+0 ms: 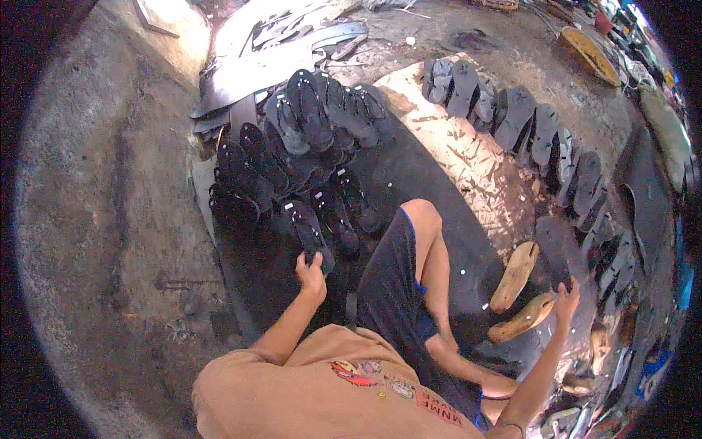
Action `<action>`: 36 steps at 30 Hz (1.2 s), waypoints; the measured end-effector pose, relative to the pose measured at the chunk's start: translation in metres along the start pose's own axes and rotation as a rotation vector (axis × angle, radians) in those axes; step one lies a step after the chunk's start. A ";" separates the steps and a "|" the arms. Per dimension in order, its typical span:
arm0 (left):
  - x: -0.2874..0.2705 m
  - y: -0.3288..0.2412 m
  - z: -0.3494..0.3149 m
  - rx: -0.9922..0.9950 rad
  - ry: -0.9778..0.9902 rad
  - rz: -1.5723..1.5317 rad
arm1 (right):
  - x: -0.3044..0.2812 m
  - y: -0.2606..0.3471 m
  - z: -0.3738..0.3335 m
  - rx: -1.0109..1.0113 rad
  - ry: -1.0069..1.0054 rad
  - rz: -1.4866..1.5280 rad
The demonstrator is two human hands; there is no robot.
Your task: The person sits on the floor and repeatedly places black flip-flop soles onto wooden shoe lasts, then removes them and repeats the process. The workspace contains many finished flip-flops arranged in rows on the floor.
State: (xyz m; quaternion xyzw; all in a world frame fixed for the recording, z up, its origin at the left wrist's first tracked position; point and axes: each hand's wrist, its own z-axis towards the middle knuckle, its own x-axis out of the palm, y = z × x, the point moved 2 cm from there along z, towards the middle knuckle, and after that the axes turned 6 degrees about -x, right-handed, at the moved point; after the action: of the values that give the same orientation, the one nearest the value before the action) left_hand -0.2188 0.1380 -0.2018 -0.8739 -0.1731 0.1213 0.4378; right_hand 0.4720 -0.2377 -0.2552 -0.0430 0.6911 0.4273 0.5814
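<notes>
My left hand (311, 278) is closed on the heel end of a black sandal (306, 228), whose toe points away from me. Several finished-looking black sandals (311, 110) lie heaped just beyond it, small pale spots showing on them. Over on the right, my right hand (566, 301) grips the near end of a dark flat shoe sole (557, 245), slightly blurred. Beside that hand lie two wooden shoe lasts, one pale (514, 278) and one browner (521, 320). The right fingertips are partly hidden by the sole.
A black mat (420, 157) spreads under the sandals and my bent leg. Grey soles (545, 135) stand in a curved row along a pale sheet (468, 161). Sheet scraps (252, 73) pile at the far left; tools and clutter (570, 421) sit at the lower right.
</notes>
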 end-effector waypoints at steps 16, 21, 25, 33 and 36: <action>0.213 -0.112 -0.245 0.349 1.378 0.449 | -0.030 0.388 -0.228 -0.659 0.062 0.297; 0.202 -0.127 -0.329 1.320 1.702 0.555 | -0.108 0.391 -0.194 -0.235 -0.375 0.542; 0.190 -0.115 -0.360 1.318 1.619 0.317 | -0.135 0.401 -0.196 -0.418 -0.345 0.588; 0.184 -0.103 -0.356 1.236 1.690 0.501 | -0.131 0.401 -0.204 -0.254 -0.348 0.577; 0.190 -0.106 -0.354 1.308 1.773 0.582 | -0.132 0.386 -0.193 -0.397 -0.213 0.521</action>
State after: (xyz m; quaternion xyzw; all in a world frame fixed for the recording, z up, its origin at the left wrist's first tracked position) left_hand 0.0624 0.0185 0.0804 -0.2633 0.5028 -0.3750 0.7329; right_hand 0.1513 -0.1758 0.0567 0.0674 0.5175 0.6899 0.5018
